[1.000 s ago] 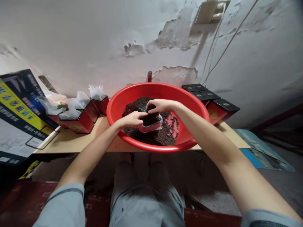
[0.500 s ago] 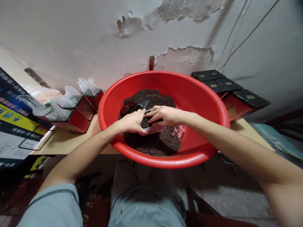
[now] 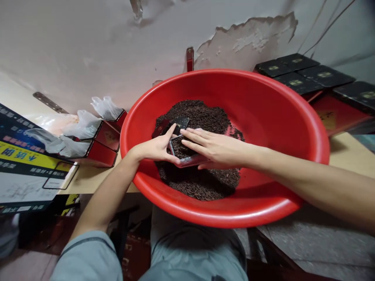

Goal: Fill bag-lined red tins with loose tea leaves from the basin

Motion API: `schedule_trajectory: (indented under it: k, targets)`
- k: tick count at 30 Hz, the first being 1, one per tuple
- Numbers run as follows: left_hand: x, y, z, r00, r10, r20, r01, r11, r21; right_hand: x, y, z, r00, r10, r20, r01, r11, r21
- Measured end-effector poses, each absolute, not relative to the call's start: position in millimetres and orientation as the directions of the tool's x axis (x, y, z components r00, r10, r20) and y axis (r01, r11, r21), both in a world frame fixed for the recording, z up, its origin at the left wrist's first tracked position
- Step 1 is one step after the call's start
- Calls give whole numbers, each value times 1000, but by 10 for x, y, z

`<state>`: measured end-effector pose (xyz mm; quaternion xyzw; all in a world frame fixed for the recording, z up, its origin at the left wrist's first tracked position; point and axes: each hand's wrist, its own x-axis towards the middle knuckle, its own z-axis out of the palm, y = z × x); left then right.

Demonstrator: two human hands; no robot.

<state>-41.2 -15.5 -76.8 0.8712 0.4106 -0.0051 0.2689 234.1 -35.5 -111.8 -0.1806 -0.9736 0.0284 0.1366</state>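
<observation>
In the head view, a wide red plastic basin [image 3: 263, 113] holds a heap of dark loose tea leaves [image 3: 202, 189]. Over the heap is a small square tin [image 3: 190, 160], filled near its top with the same leaves; a shiny edge like clear plastic shows along its rim. My left hand [image 3: 158, 149] grips the tin's left side, thumb at the near corner. My right hand [image 3: 209, 147] lies flat, fingers stretched out over the right part of the tin's top. Behind my left fingers a dark lid [image 3: 182, 122] rests on the leaves.
Red tins [image 3: 99, 154] with plastic bags sticking out stand left of the basin. Several black-lidded tins [image 3: 325, 74] are at the right, by the peeling wall [image 3: 246, 37]. A printed box [image 3: 26, 160] is at the far left. The basin sits on a pale tabletop [image 3: 88, 181].
My right hand has flattened, its fingers going from curled at the tin to stretched across its top. More leaves in the tin show now. The camera view has shifted closer to the basin.
</observation>
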Motion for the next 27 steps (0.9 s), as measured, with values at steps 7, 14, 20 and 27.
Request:
schedule_trajectory:
  k: [7,14,20,27]
  targets:
    - [-390,-49,-822,555,769,-317,768,-327,551,2360,-379,-1073,-804,495,330,393,858,-331]
    - [-278,-45,-822,397,846,-355,640,22,768,2413,-119,-1111,-267,946,-183,663,42,-748]
    - [-284,-43,-753,404,885,-231,528,-20,849,2364,-115,-1083,-378,823,-424,495,-207,-844]
    - [-245,-49,-750,390,920,-52,437,-135,889,2382,-110,-998,-283,910,-304,318,-210,-925]
